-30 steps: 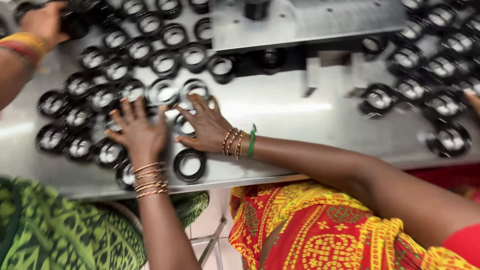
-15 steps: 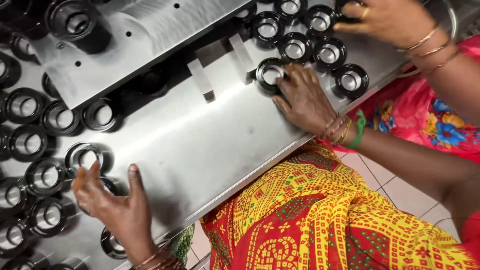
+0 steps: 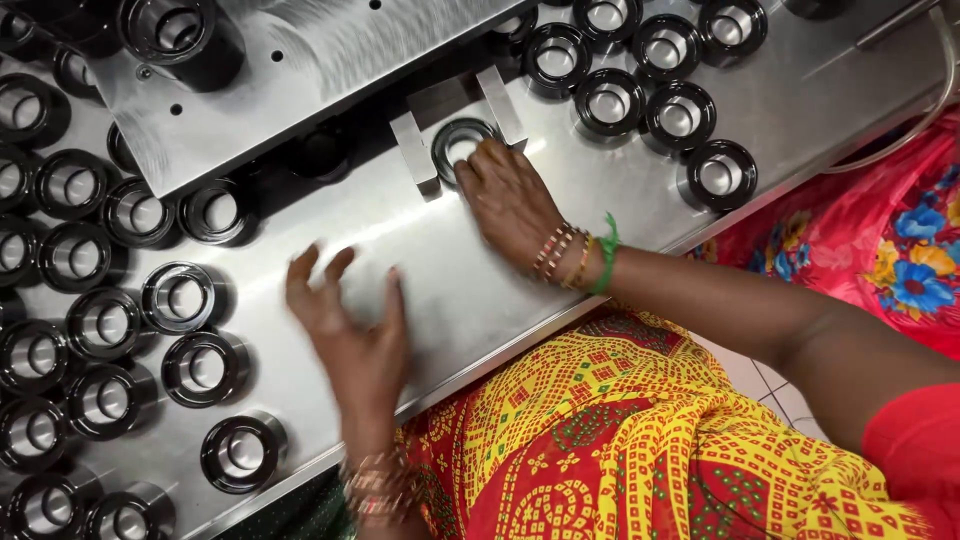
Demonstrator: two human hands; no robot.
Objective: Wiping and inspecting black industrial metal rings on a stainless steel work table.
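My right hand (image 3: 510, 195) lies just above the middle of the frame, fingertips pressed on the lower right rim of a dark ring (image 3: 462, 143) that sits between two upright metal blocks (image 3: 415, 152) on the steel surface (image 3: 600, 190). The grip is loose and nearly flat, fingers laid on the ring rather than closed round it. The ring is round, black on the outside, with a shiny grey bore showing at its centre; my fingers hide part of its edge. My left hand (image 3: 352, 325) is lower and to the left, blurred, fingers spread wide and holding nothing, over bare metal. More such rings (image 3: 205, 368) stand in rows down the left side, and another cluster (image 3: 680, 115) fills the upper right. A raised steel plate (image 3: 320, 70) crosses the upper left.
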